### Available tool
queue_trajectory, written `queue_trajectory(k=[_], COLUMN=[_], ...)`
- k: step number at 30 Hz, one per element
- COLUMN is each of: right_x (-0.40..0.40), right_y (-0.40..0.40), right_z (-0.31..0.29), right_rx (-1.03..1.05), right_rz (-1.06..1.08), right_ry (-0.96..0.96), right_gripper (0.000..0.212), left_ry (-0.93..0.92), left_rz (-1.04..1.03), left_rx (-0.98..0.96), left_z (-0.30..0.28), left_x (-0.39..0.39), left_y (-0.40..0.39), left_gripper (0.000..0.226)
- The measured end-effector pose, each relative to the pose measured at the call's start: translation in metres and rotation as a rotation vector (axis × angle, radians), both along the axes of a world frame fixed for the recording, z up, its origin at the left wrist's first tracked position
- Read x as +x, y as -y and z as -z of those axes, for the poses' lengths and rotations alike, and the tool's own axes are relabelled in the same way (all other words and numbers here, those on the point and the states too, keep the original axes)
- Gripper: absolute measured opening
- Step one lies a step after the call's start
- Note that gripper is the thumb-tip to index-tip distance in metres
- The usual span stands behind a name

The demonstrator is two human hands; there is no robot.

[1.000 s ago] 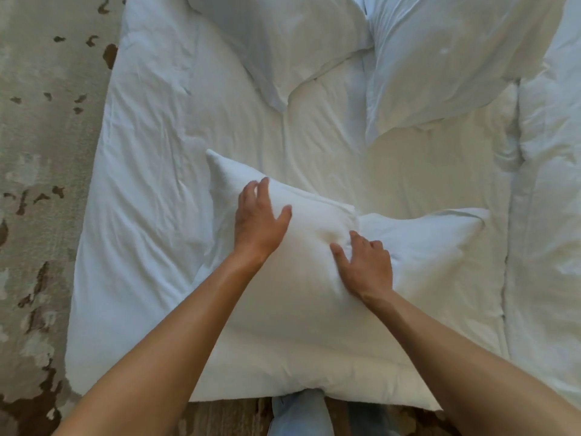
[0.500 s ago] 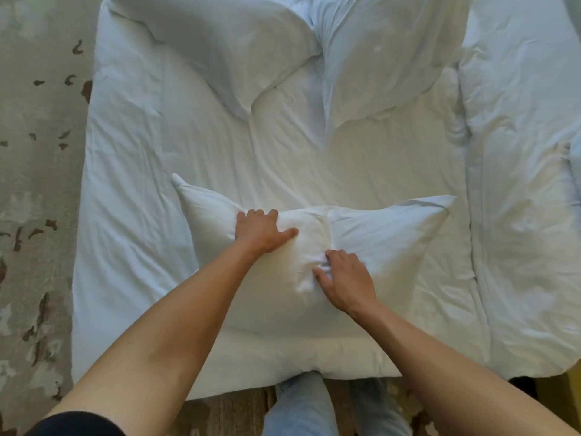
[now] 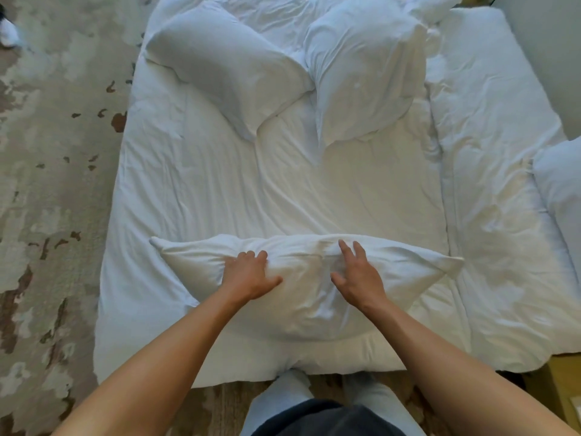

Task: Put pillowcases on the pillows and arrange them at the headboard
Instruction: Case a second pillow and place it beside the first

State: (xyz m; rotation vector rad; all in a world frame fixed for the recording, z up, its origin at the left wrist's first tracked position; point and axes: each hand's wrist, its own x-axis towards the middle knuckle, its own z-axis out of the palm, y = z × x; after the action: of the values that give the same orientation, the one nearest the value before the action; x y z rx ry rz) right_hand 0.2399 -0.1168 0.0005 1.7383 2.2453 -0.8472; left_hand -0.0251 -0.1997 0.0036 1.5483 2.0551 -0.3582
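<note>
both hands, left hand (image 3: 248, 275) and right hand (image 3: 356, 276), press the near pillow (image 3: 308, 297) (fingers spread).

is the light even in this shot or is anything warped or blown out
Head view: light is uneven, cool bluish on the two far pillows, warm yellowish on the sheet near the middle; whites run bright but folds stay readable; wide-angle bend bows the bed edges; both hands on the near pillow look sharp.
</note>
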Motion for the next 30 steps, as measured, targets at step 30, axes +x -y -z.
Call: queue_trajectory(k=[30], right_x=[0.042], right_y=[0.076], right_z=[-0.027], right_rx=[0.52], right_rz=[0.114], right_ry=[-0.129], right_gripper=[0.019], left_ry=[0.168], left_rz=[-0.06], left_rx=[0.404], left_z=[-0.026], left_x=[0.003], left_y=[0.047], left_gripper=[0.01])
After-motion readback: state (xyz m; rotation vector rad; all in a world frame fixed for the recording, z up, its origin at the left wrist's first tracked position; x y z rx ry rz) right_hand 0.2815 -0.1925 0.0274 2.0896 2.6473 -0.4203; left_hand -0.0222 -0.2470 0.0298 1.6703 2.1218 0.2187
